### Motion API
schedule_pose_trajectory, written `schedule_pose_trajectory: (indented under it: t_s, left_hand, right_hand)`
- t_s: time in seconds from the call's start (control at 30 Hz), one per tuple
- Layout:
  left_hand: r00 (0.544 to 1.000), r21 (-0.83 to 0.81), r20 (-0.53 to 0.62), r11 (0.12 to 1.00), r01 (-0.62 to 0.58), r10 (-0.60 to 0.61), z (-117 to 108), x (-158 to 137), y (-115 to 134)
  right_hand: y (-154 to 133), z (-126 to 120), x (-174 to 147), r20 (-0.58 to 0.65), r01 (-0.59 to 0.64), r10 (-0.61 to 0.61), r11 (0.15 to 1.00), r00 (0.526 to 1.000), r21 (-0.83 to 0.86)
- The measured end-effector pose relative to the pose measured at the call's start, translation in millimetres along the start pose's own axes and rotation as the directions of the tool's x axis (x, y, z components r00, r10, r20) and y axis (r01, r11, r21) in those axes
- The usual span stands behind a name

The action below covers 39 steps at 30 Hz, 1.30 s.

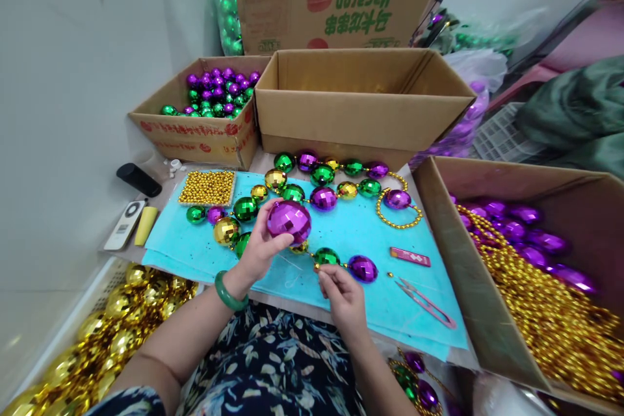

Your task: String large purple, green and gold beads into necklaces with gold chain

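My left hand (260, 248) is closed around a large faceted purple ball bead (291, 220), raised over the blue cloth (195, 252). Thumb and fingertips of my right hand (345, 299) are pinched together, with what looks like a small gold bead (316, 267) at their tips. A thin pale thread (291, 265) shows between the hands. Around them curves a strand of green, gold and purple balls, among them a green ball (326, 257) and a purple ball (363, 268) close to my right hand. Part of the strand is hidden behind my left hand.
Pink thread snips (426, 304) and a maroon packet (409, 256) lie at the right. A tray of small gold beads (207, 188) sits at the back left. Cardboard boxes (361, 118) stand behind; another box (492, 318) holds gold bead chains. A crate of gold balls (119, 302) is lower left.
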State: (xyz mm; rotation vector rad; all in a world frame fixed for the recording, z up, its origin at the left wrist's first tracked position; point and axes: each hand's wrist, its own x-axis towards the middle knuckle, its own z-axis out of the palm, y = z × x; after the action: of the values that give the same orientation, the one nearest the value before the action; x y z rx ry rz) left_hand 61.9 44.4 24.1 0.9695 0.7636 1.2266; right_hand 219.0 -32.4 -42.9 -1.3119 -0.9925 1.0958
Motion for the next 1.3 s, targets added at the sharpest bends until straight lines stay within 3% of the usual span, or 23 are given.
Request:
schedule_pose_trajectory:
  t_s: [0.13,0.5,0.67,0.8,1.07,1.13,1.23,1.3]
  left_hand:
    - [0.995,-0.074,-0.014,0.993,0.092,-0.094,-0.8,0.5,2.5]
    - [0.999,-0.026,0.031,0.999,-0.040,0.041,-6.2,2.9,1.5]
    - [0.986,-0.149,0.053,0.975,0.166,-0.159,-4.2,1.3,7.6]
    - [0.983,-0.221,-0.012,0.959,0.176,-0.183,-3.6,2.0,8.6]
    - [0.976,-0.188,-0.048,0.961,0.202,-0.214,-9.1,4.1,2.7]
    - [0.973,-0.118,-0.072,0.970,0.211,-0.220,-9.9,1.6,-1.3]
    - [0.979,0.020,-0.063,0.980,0.196,-0.194,-13.2,-3.6,-4.9]
    - [0.993,0.096,-0.039,0.989,0.114,-0.111,-19.3,-6.0,-2.4]
  right_hand:
    - [0.1,-0.9,0.6,0.028,0.039,-0.038,0.998,0.999,-0.051]
    - [-0.1,2.0,0.4,0.014,0.053,-0.054,0.998,0.998,0.017]
    - [-4.1,4.4,0.7,0.061,0.084,-0.086,0.996,0.994,0.026]
    - [-8.3,3.3,1.6,0.122,0.104,-0.096,0.993,0.988,-0.063]
    - [-8.9,8.2,9.7,-0.055,0.144,-0.151,0.983,0.987,-0.114]
    - [-3.8,8.0,10.4,-0.064,0.100,-0.107,0.990,0.992,-0.096]
    - [5.2,8.3,8.4,-0.035,-0.052,0.052,0.999,0.998,-0.005]
    - [9.8,9.9,6.3,-0.018,-0.124,0.126,0.989,0.992,0.080]
